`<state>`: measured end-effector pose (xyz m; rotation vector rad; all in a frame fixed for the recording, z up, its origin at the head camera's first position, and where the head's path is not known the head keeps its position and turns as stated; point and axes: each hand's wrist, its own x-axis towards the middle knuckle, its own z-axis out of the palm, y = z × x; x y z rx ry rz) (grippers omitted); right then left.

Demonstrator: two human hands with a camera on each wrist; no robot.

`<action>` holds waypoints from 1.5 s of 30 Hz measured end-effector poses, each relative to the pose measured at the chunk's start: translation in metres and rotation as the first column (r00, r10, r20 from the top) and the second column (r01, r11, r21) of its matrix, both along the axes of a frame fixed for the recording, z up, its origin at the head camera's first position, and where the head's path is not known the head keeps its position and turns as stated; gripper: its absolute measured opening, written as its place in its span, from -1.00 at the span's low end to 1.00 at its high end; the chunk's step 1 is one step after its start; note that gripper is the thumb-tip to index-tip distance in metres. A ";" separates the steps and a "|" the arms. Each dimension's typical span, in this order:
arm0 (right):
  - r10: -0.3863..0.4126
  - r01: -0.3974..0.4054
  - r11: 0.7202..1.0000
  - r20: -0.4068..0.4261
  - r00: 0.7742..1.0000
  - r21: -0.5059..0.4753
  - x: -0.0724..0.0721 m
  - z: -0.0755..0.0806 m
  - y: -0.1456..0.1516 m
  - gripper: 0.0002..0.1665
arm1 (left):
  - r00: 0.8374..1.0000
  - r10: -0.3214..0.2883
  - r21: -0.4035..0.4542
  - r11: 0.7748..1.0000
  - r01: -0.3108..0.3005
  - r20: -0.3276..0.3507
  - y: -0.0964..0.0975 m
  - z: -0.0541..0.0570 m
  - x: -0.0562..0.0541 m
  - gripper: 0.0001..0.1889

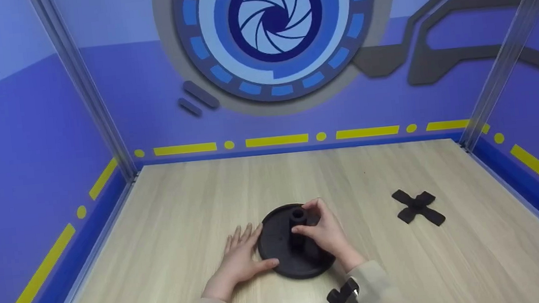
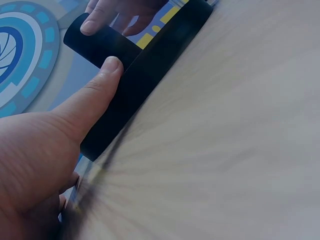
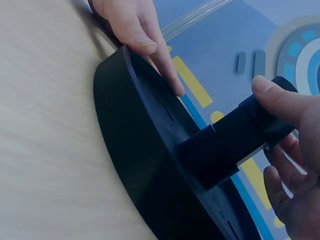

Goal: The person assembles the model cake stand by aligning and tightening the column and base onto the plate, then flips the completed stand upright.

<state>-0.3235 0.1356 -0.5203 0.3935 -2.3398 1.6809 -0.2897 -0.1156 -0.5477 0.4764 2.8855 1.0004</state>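
Observation:
A round black base (image 1: 274,242) with a raised rim lies flat on the table, and a hollow black tube (image 1: 298,240) stands upright from its middle. My right hand (image 1: 329,232) pinches the tube near its open top, thumb on the near side. Stepped sections of the tube (image 3: 239,131) show in the right wrist view, its lower end meeting the base. With fingers spread, my left hand (image 1: 243,263) rests at the base's left edge. Its thumb (image 2: 95,92) lies over the rim in the left wrist view.
To the right on the wooden table (image 1: 180,199) lies a black cross-shaped piece (image 1: 418,207) with four-way flat arms and a raised centre. Blue printed walls (image 1: 276,121) enclose the table at the back and both sides, with metal posts (image 1: 88,90) at the corners.

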 end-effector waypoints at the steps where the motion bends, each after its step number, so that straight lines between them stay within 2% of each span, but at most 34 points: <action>1: 0.015 -0.015 1.000 0.014 1.000 0.001 0.000 0.000 0.001 -0.30 | 1.000 0.000 -0.002 1.000 0.000 0.000 0.000 0.000 0.000 0.12; 3: 0.059 -0.059 0.998 0.031 0.998 0.008 -0.001 0.001 0.004 -0.26 | 1.000 0.000 -0.002 1.000 0.000 0.000 0.000 0.000 0.000 0.12; 6: 0.170 -0.170 0.985 0.043 0.984 -0.010 -0.003 0.004 0.010 -0.24 | 1.000 -0.001 -0.001 1.000 0.001 0.000 0.000 -0.001 0.000 0.12; 10: 0.332 -0.331 0.943 0.032 0.943 -0.042 -0.005 0.007 0.018 -0.30 | 1.000 -0.003 -0.001 1.000 0.003 -0.007 0.000 0.000 0.000 0.12; 12: 0.377 -0.375 0.926 0.031 0.926 -0.038 -0.005 0.008 0.019 -0.32 | 1.000 -0.002 -0.003 1.000 0.002 -0.009 0.000 0.000 -0.001 0.12; 14: 0.390 -0.389 0.921 0.043 0.920 -0.035 -0.005 0.008 0.020 -0.34 | 1.000 -0.003 -0.003 1.000 0.003 -0.008 0.000 0.000 0.000 0.12; 20: 0.341 -0.338 0.940 0.096 0.935 -0.047 -0.004 0.008 0.018 -0.39 | 1.000 -0.006 0.002 1.000 0.006 -0.001 0.000 0.000 0.000 0.12; 29: 0.248 -0.246 0.969 0.081 0.965 -0.036 -0.003 0.011 0.015 -0.42 | 1.000 -0.005 0.006 1.000 0.005 0.005 0.000 0.001 0.000 0.12; 36: 0.125 -0.126 0.992 0.050 0.991 0.003 -0.002 0.010 0.009 -0.47 | 1.000 -0.001 -0.002 1.000 0.001 -0.001 0.000 0.000 -0.001 0.12; 45: 0.019 -0.017 0.998 -0.025 0.999 0.068 0.001 0.005 0.005 -0.46 | 1.000 0.001 -0.014 1.000 -0.001 0.000 0.000 0.000 0.000 0.12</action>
